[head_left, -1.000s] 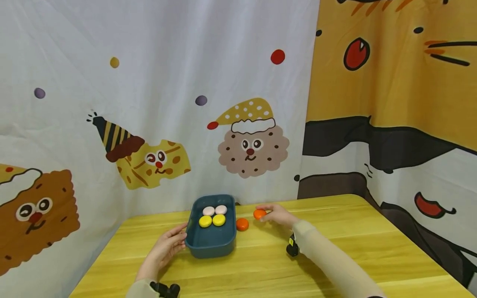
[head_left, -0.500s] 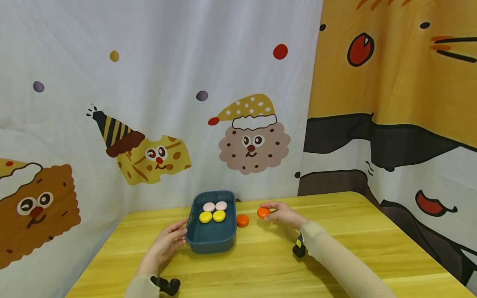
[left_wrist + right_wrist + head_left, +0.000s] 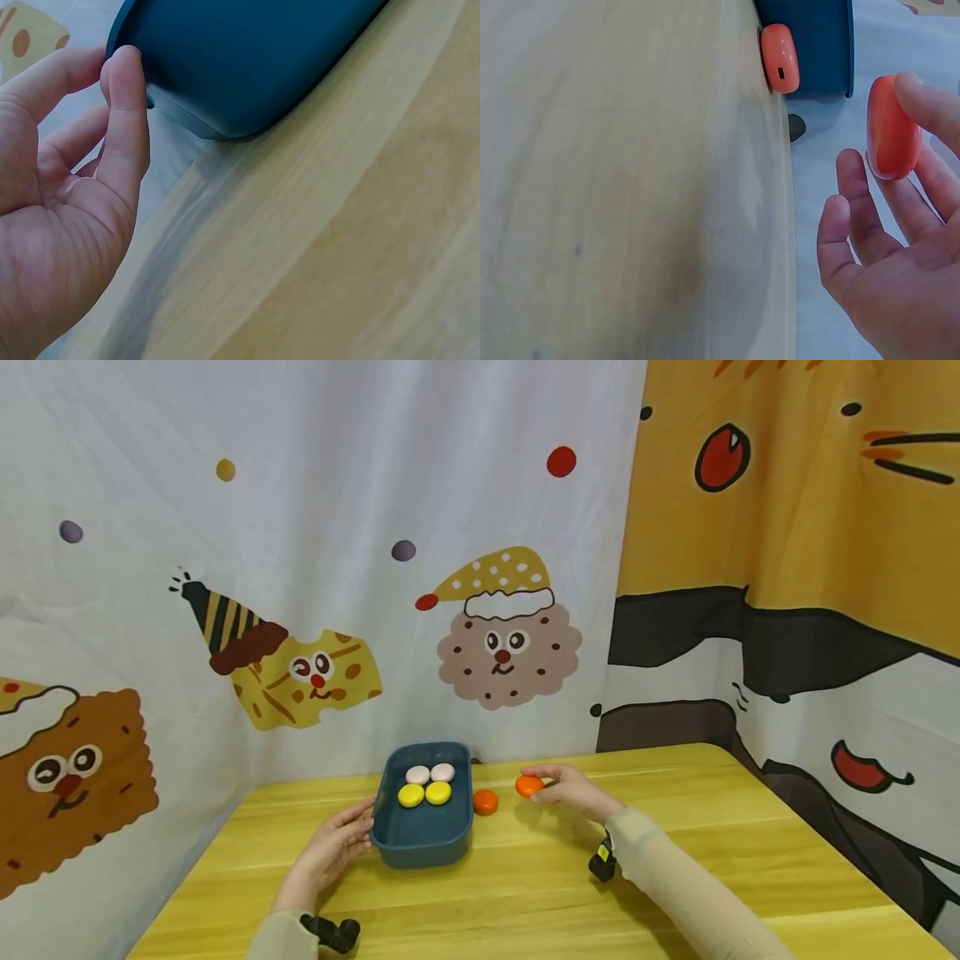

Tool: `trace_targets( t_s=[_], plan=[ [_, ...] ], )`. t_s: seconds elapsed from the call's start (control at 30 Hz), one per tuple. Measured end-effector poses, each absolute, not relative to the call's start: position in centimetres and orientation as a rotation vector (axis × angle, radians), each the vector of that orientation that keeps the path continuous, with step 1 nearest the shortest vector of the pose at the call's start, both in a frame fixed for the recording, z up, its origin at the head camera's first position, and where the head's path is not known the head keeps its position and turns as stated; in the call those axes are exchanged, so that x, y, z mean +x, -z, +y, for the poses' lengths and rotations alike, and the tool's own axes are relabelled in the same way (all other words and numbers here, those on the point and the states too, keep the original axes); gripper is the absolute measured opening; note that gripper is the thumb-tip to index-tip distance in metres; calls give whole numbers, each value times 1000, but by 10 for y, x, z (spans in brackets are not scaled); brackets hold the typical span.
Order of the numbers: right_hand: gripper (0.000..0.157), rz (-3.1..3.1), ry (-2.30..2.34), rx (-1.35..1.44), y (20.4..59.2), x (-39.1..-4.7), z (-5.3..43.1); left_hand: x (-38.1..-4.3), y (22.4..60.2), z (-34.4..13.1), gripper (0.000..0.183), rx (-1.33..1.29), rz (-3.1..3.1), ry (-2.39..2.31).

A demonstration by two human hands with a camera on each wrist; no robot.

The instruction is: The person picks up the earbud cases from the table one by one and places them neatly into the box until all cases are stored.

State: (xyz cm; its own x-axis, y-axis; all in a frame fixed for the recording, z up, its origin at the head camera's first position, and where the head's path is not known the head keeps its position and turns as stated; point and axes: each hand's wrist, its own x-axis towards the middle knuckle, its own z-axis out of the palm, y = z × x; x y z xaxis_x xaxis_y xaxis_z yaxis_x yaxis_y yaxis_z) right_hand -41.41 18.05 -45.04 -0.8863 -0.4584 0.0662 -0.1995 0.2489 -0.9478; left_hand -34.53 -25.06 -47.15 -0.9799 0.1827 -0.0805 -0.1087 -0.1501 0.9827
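Observation:
A blue-grey rectangular bin [image 3: 423, 831] stands on the table. In it are two pale pink discs [image 3: 417, 775] and two yellow discs [image 3: 411, 795]. My left hand [image 3: 330, 852] is at the bin's left side, and in the left wrist view its thumb [image 3: 126, 112] and index finger pinch the rim. My right hand [image 3: 576, 793] pinches a glossy orange disc [image 3: 894, 131] by its edges, raised over the table right of the bin. A second orange disc [image 3: 485, 802] rests on the table against the bin's right side; a small dark slot shows on its edge.
The wood-grain table [image 3: 570, 893] backs onto a printed curtain [image 3: 322, 527]. A small dark rounded object [image 3: 796, 127] shows behind the table's far edge in the right wrist view. Bare tabletop lies in front of the bin and to the right.
My right hand has drawn slightly to the right with the orange disc, then stayed nearly still. The left hand keeps its place at the bin. The head view has tilted slightly.

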Motion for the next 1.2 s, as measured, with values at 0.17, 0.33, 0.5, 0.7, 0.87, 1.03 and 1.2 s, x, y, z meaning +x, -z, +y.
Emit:
trace_targets(
  t_s=[0.17, 0.33, 0.5, 0.7, 0.87, 1.03, 1.2],
  plan=[
    [52, 2323, 1686, -616, 447, -414, 183, -347, 471, -249, 63, 73, 1924, -2246],
    [52, 2310, 1691, -646, 444, -416, 180, -346, 471, -249, 62, 72, 1910, -2263],
    [52, 2318, 1684, -625, 444, -416, 180, -346, 472, -249, 62, 88, 1891, -2269],
    [54, 2338, 1694, -590, 440, -414, 180, -347, 472, -250, 63, 78, 1891, -2263],
    [55, 2349, 1689, -592, 438, -414, 182, -346, 473, -250, 63, 81, 1895, -2251],
    [54, 2355, 1693, -573, 437, -414, 182, -345, 474, -250, 64, 81, 1882, -2252],
    [53, 2379, 1690, -573, 431, -415, 179, -347, 473, -250, 65, 107, 1881, -2247]
  ],
)
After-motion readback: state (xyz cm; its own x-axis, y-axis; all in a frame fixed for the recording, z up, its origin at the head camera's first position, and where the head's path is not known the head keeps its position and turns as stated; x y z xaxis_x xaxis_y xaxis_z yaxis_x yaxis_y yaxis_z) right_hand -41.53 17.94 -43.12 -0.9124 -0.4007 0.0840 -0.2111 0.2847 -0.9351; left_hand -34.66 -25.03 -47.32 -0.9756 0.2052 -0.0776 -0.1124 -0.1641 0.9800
